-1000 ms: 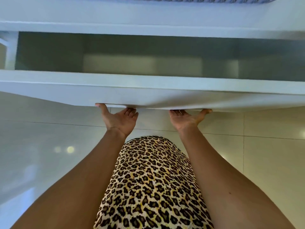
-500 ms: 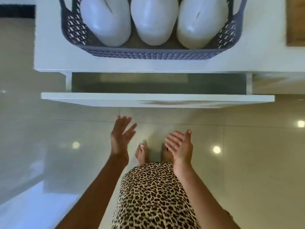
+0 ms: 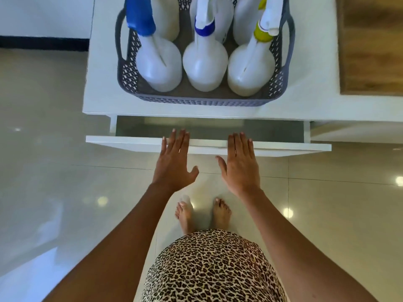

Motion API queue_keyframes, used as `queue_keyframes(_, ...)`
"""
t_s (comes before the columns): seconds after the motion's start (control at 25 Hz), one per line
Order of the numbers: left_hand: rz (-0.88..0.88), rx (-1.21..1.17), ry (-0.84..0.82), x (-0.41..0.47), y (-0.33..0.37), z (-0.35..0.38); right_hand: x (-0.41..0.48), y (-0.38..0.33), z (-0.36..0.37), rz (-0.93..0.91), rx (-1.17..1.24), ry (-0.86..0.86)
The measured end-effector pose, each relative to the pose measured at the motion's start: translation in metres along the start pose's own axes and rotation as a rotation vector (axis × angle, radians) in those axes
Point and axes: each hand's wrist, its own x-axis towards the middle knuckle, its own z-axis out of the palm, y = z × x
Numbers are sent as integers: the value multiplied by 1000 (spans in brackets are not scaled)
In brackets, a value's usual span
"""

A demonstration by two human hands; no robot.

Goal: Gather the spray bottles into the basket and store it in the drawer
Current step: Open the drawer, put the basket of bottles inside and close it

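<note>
A grey plastic basket [image 3: 200, 101] stands on the white cabinet top [image 3: 100, 83]. Several white spray bottles stand inside it. The front row has one with a blue head [image 3: 159, 68], one with a blue collar [image 3: 205, 68] and one with a yellow collar [image 3: 248, 75]. Below the cabinet top, a white drawer [image 3: 135, 143] is pulled partly out, and its inside looks empty. My left hand [image 3: 174, 164] and my right hand [image 3: 242, 164] hover flat, palms down and fingers apart, above the drawer's front edge. Neither holds anything.
Glossy beige floor tiles [image 3: 54, 171] lie all around, and my bare feet [image 3: 202, 214] stand just in front of the drawer. A wooden surface [image 3: 370, 46] adjoins the cabinet at the right. A dark skirting strip [image 3: 43, 43] runs along the wall at the left.
My hands let go of the drawer front's underside and rose to hover above its edge. The view pulled back and up, so the basket with its bottles came into sight.
</note>
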Motion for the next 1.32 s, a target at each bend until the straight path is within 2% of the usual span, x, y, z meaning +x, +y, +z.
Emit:
queue_keyframes(0.2, -37, 3, -40, -14, 10, 3, -19, 0, 0, -37, 37, -5)
queue_keyframes(0.52, 35, 77, -220, -94, 12, 17, -97, -19, 21, 32, 81, -172)
queue_keyframes(0.84, 31, 48, -407, -177, 17, 38, -183, -29, 41, 44, 91, -347)
queue_keyframes(1.12, 8, 34, -441, -240, 27, 61, -245, -34, 61, 47, 86, -419)
queue_keyframes(1.32, -10, 71, -419, -248, 32, 64, -253, -40, 61, 78, 78, -406)
